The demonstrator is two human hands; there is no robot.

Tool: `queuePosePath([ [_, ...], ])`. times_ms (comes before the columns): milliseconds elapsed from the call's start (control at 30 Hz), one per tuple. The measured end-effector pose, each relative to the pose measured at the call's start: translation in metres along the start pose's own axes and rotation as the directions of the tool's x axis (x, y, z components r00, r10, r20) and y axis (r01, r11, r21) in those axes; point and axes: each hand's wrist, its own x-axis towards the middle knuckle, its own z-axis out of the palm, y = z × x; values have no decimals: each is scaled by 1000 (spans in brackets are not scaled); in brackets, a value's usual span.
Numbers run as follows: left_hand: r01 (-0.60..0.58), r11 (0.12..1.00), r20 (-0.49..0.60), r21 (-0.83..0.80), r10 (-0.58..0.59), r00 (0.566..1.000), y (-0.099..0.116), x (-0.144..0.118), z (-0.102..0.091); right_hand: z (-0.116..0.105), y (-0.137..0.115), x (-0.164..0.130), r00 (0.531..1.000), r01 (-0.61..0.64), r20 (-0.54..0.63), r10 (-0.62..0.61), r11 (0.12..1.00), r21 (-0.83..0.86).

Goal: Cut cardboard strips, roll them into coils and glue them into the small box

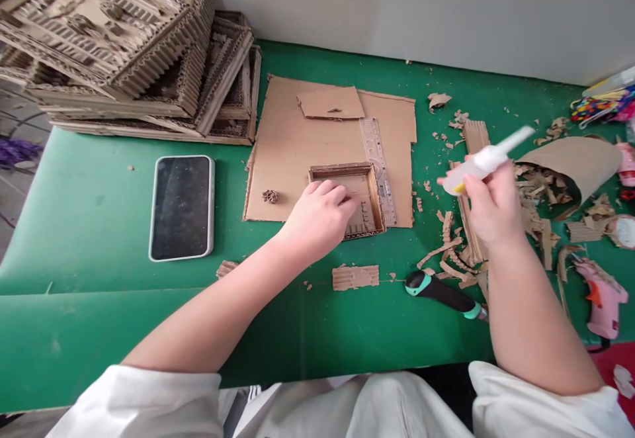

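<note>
Left hand [320, 216] hides frame [370, 190], seemingly.

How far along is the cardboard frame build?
Done: a stack of finished cardboard frames sits at the table's far left. In hand: the left hand presses on a small cardboard frame lying on a flat cardboard sheet; the right hand holds a white glue tube raised. Left: this frame looks plain beside the stacked ones; cut strips and a rolled piece lie unused.

Frame stack [124, 47] cut off (top-left edge); glue tube [486, 159] blurred
</note>
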Motion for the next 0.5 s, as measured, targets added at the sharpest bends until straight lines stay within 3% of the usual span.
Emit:
queuePosePath([
  [133,4,1000,29,-1,-3,1000,-2,1,0,0,-34,-6,989,-18,138,52,971,-239],
  [300,-4,1000,56,-8,4,998,-3,1,-1,14,-67,-4,978,171,170,-123,938,-301],
  [500,-5,1000,58,3,5,998,-2,1,-1,44,-82,9,943,308,266,-201,831,-464],
])
